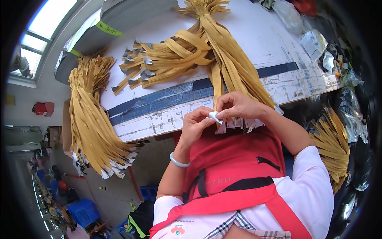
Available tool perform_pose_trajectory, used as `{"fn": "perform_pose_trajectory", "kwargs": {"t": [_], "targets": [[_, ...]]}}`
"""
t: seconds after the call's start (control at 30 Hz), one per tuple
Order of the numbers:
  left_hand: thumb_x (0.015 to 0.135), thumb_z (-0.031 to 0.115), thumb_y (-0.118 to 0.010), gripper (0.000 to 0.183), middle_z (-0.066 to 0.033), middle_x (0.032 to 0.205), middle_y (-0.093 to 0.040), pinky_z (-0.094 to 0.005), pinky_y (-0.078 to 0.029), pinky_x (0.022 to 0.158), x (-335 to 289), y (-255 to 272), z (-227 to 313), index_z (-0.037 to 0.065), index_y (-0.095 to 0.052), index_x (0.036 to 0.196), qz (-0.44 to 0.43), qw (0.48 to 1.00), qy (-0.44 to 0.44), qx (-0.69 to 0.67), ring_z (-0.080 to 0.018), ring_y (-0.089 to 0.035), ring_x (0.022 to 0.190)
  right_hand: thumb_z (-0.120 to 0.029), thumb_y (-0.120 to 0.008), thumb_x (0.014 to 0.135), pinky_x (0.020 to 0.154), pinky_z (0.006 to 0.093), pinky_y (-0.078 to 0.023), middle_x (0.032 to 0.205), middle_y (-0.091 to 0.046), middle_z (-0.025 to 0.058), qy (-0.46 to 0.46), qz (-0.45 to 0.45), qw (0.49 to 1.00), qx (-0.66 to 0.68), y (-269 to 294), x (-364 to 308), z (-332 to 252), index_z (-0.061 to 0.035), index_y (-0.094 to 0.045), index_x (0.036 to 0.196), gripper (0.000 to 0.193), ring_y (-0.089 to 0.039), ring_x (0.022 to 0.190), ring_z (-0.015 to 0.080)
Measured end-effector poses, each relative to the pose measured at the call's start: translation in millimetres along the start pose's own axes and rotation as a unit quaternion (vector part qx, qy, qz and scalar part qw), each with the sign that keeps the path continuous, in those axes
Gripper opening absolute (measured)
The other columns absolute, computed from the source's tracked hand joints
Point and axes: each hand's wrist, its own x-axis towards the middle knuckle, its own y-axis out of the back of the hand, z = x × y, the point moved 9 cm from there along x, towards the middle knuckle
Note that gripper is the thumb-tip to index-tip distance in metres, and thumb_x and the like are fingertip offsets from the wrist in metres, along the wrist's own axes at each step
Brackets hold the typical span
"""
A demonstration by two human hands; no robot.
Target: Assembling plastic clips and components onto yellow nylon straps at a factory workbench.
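Note:
My left hand and my right hand meet at the table's near edge. Both pinch a small white tab at the end of a tan strap. That strap runs from a large tied bundle of tan straps, whose white-tipped ends hang over the edge below my right hand. Left of the bundle, several looped straps lie fanned out with grey tips. My fingers partly cover the tab, so its fold cannot be made out.
Another tied bundle of tan straps drapes off the table's left end. More tan straps hang at the right, near clear plastic bags. Dark tape strips cross the white table. A blue crate stands on the floor.

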Motion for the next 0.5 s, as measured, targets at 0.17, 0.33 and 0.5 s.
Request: {"fn": "perform_pose_trajectory", "kwargs": {"t": [0.17, 0.33, 0.5], "targets": [[0.09, -0.002, -0.07, 0.009, -0.0044, 0.098, -0.067, -0.0247, -0.051, 0.082, -3, 6, -2, -0.001, -0.066, 0.098, 0.06, 0.998, 0.021, -0.011, -0.0114, -0.063, 0.089, -0.015, -0.074, 0.09, 0.06, 0.0234, -0.05, 0.084, -0.064, 0.0013, 0.047, 0.066, 0.997, -0.004, 2, 0, -1, -0.0022, -0.066, 0.088, 0.015, -0.062, 0.068, 0.0087], [0.089, -0.005, -0.067, 0.01, -0.0059, 0.091, -0.064, -0.0251, -0.053, 0.073, -14, 1, 19, 0.001, -0.06, 0.09, 0.181, 0.961, -0.118, 0.17, -0.0113, -0.062, 0.08, -0.012, -0.072, 0.084, 0.055, 0.0316, -0.049, 0.077, -0.059, 0.0067, 0.294, 0.286, 0.838, -0.36, -21, -20, -40, -0.0048, -0.059, 0.082, 0.015, -0.063, 0.064, 0.0223], [0.087, -0.01, -0.068, 0.015, -0.0038, 0.083, -0.056, -0.0229, -0.052, 0.068, -21, 1, 22, 0.0, -0.056, 0.09, 0.195, 0.888, -0.103, 0.403, -0.0113, -0.061, 0.075, -0.007, -0.068, 0.084, 0.058, 0.0377, -0.051, 0.086, -0.059, 0.01, 0.33, 0.306, 0.785, -0.425, -33, -21, -24, -0.0057, -0.061, 0.087, 0.007, -0.063, 0.068, 0.0296]]}}
